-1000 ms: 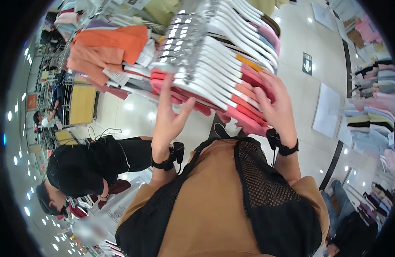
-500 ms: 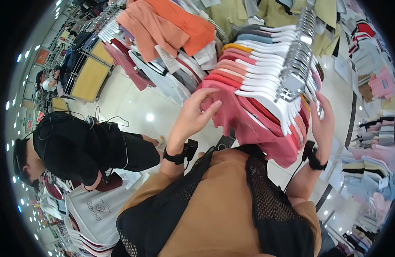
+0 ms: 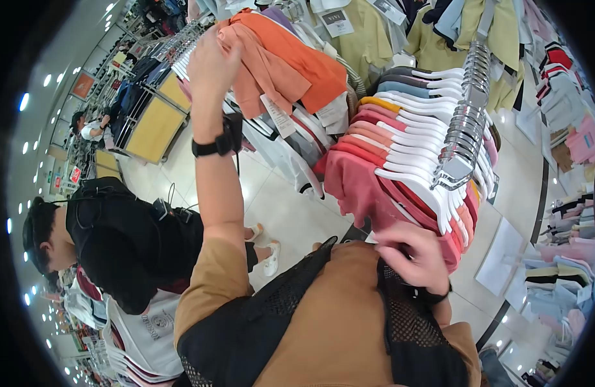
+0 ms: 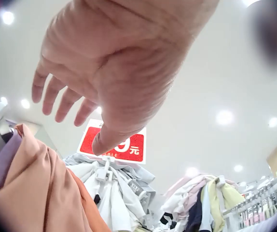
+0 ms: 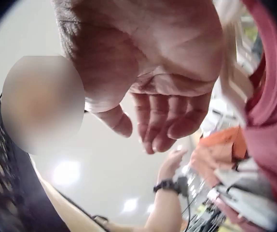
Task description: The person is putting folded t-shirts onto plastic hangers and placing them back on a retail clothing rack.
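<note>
My left hand (image 3: 213,71) is raised at the far left rack, beside the salmon and orange garments (image 3: 265,71). In the left wrist view its fingers (image 4: 66,106) are spread and nothing lies in the palm; a salmon garment (image 4: 42,183) hangs below it. My right hand (image 3: 417,255) hovers in front of my chest, close to the pink shirt (image 3: 355,184) at the near end of a row of white hangers (image 3: 407,174). Its palm shows bare in the right wrist view, fingers (image 5: 150,121) loosely bent.
Metal hanger hooks (image 3: 462,148) cluster on the rack bar at right. A person in black (image 3: 136,238) stands at left beside white printed shirts (image 3: 149,329). A red sale sign (image 4: 114,145) tops another rack. Folded clothes (image 3: 555,277) lie along the right side.
My left hand has gone from beside the pink shirts up and left to the salmon garments. My right hand has left the hangers and drawn back toward my chest. The view has turned.
</note>
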### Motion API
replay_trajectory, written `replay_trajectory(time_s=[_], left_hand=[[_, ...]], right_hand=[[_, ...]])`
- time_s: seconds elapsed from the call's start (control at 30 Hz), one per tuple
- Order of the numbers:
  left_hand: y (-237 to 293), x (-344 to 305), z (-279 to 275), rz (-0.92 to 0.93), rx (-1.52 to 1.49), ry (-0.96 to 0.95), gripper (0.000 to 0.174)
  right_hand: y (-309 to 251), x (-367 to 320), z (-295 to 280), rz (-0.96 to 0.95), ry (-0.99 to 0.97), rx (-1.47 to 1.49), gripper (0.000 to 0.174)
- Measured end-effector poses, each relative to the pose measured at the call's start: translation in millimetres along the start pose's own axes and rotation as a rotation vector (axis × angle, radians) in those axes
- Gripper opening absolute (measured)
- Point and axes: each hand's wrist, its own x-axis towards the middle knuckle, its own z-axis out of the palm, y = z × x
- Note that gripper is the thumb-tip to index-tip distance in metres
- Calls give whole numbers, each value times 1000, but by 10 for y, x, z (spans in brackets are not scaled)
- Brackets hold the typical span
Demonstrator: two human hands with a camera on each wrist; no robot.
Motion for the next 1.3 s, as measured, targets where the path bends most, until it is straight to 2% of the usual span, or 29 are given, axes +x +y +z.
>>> replay_trajectory(time_s=[0.03, 0.1, 0.17, 0.2, 0.3, 0.33, 0.4, 0.43, 0.47, 0.5, 0.53, 0.57, 0.63, 0.7, 0.73, 0.77, 0.83, 0.9, 0.93, 1.0, 1.03, 1.1, 1.13, 1.2, 1.23, 1.3], left_hand=[[-98, 112, -6, -137, 18, -94, 59], [-375, 258, 40, -358, 64, -273, 68], [-499, 318, 51, -392, 85, -321, 67], [-539, 318, 45, -430, 108, -372, 66], [-588, 214, 22, -438, -66, -455, 61], [-621, 155, 24, -442, -60, -461, 61], [-668, 62, 70, -340, -68, -332, 55], [-663, 32, 76, -323, -81, -310, 44], [-684, 10, 79, -322, -81, -316, 44], [-714, -9, 66, -300, -203, -306, 40], [-750, -15, 49, -277, -322, -293, 36], [-787, -14, 35, -282, -315, -295, 36], [-811, 28, -35, -164, -479, -358, 33], [-835, 100, -95, -178, -441, -422, 35], [-833, 136, -109, -186, -409, -480, 37], [-819, 169, -98, -158, -385, -439, 44], [-770, 264, -55, -166, -300, -415, 47], [-792, 317, 45, -177, -216, -392, 49], [-900, 343, 173, -116, -174, -326, 51], [-1142, 434, 381, -56, -133, -261, 53], [-1296, 496, 464, 4, -122, -273, 53], [-1577, 575, 658, 118, -137, -283, 52], [-1413, 568, 588, 113, -139, -279, 52], [-1117, 551, 476, 65, -559, -241, 27], [-1177, 544, 500, 56, -560, -238, 27], [-1312, 558, 532, 197, -114, -319, 50]], right_hand=[[12, 163, 144, 32, -43, 67, 29], [-32, 619, 326, -8, -156, 13, 35], [125, 1075, 605, -88, -56, -38, 41], [229, 1318, 725, -212, 48, -129, 46], [433, 2141, 969, -486, 289, -333, 61], [430, 2422, 1013, -465, 352, -333, 62], [460, 2923, 1066, -432, 426, -328, 63], [495, 3149, 1066, -401, 470, -402, 64], [531, 3288, 1057, -370, 510, -477, 64], [505, 3356, 1037, -366, 509, -474, 64], [474, 3430, 1017, -213, 442, -594, 61], [445, 3496, 1008, -59, 367, -709, 58], [573, 3637, 964, -105, 352, -788, 52], [662, 3717, 919, -235, 411, -899, 36], [655, 3758, 920, -235, 409, -898, 36], [644, 3808, 911, -245, 411, -821, 36], [494, 3860, 874, -256, 413, -750, 36], [301, 3894, 875, -109, 321, -487, 44], [271, 3933, 908, -108, 320, -489, 44], [212, 3993, 975, -413, 416, 122, 27], [155, 3987, 981, -412, 414, 118, 27], [32, 3917, 989, -266, 273, 321, 28], [47, 3886, 998, -266, 268, 317, 28], [102, 3835, 1008, -369, 303, 236, 44], [213, 3831, 1034, -366, 295, 233, 44], [349, 3781, 1075, -9, 134, 102, 73]])
